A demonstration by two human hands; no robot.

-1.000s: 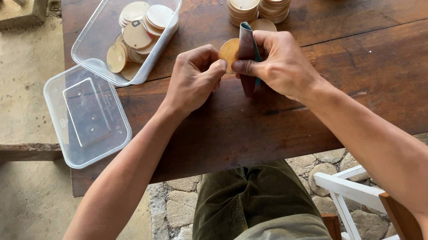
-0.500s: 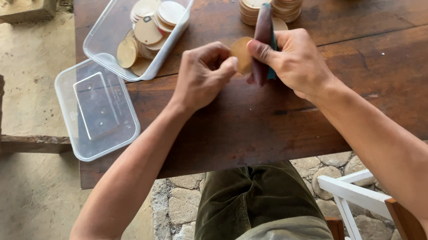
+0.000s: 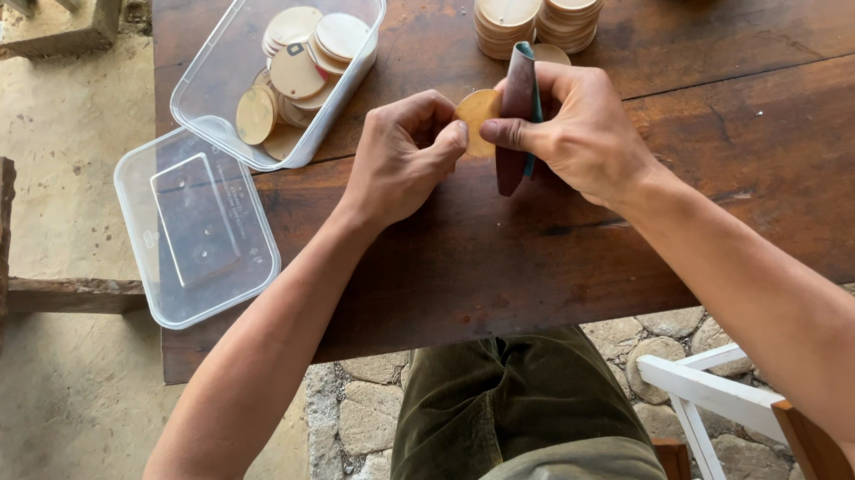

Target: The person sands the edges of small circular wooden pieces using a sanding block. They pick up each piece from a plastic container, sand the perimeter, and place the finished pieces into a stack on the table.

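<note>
Your left hand (image 3: pixel 403 158) pinches one round wooden disc (image 3: pixel 477 118) by its edge, fingers closed on it, and holds it just above the dark wooden table (image 3: pixel 755 143). Your right hand (image 3: pixel 576 130) is closed around a folded strip of sandpaper (image 3: pixel 516 116), dark reddish on one side and teal on the other, and this strip presses against the rim of the disc. So the disc sits between both hands, touching the sandpaper, near the middle of the table. I judge that you are in the middle of the work and not near its end. Behind your hands stand two short stacks of discs (image 3: pixel 539 12), with one more disc half hidden at their foot, and on the left the clear plastic container (image 3: pixel 353 84) holds a loose heap of other discs (image 3: pixel 300 61). Which group is already smoothed and which is waiting, the pictures do not show; the discs look much alike. The container's lid (image 3: pixel 198 229) lies beside it, hanging partly over the table edge. Only one disc is in hand, so many pieces probably remain on one side or the other.
</note>
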